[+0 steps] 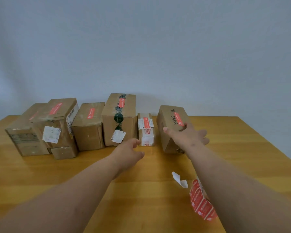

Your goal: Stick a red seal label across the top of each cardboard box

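Brown cardboard boxes are walling off the table's far edge.
Bare yellow wooden tabletop is lying open in front; a red label roll is sitting near right.

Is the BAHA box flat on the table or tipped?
Tipped. The BAHA box leans with its top angled; the right hand grips its near top edge.

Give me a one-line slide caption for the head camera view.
Right hand grips the last red-sealed box in a row on the wooden table; left hand hovers open.
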{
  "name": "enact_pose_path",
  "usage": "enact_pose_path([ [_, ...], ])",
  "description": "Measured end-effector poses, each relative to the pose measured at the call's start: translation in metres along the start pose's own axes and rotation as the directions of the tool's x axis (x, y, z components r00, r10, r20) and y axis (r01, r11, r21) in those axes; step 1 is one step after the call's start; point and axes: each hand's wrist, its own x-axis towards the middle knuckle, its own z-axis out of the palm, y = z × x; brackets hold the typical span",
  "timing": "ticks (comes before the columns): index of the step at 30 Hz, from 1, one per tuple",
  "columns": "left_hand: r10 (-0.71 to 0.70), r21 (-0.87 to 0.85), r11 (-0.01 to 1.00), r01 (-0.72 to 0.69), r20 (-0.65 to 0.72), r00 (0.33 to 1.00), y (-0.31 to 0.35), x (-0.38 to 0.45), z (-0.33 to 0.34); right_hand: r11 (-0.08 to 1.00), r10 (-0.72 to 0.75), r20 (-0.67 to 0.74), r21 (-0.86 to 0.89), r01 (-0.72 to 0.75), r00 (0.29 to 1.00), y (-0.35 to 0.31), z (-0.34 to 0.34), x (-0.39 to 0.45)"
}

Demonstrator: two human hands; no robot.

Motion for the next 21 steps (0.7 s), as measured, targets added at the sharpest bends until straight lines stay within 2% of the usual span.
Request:
enact_pose_path([
  [4,-0.005,0.033,0.999,0.005,-0.005,1.0,-0.008,0.014,0.003,0.992,-0.117,0.156,-0.034,0.124,0.981,0.002,0.017,0.012],
  [10,0.015,0.101,0.995,-0.009,-0.057,0.998,-0.019,0.024,0.002,0.982,-0.18,0.2,-0.027,0.189,0.963,-0.005,0.032,0.029],
  [13,0.024,0.121,0.993,-0.015,-0.076,0.997,-0.024,0.027,-0.002,0.975,-0.215,0.147,-0.026,0.221,0.965,-0.008,0.04,0.031],
  [17,0.016,0.118,0.993,-0.005,-0.092,0.996,-0.029,0.025,-0.008,0.981,-0.194,0.052,0.013,0.193,0.98,-0.013,0.046,0.028],
  [21,-0.016,0.101,0.995,0.025,-0.087,0.996,-0.032,0.018,-0.016,0.974,-0.209,0.012,-0.081,0.209,0.978,-0.02,0.04,0.02],
])
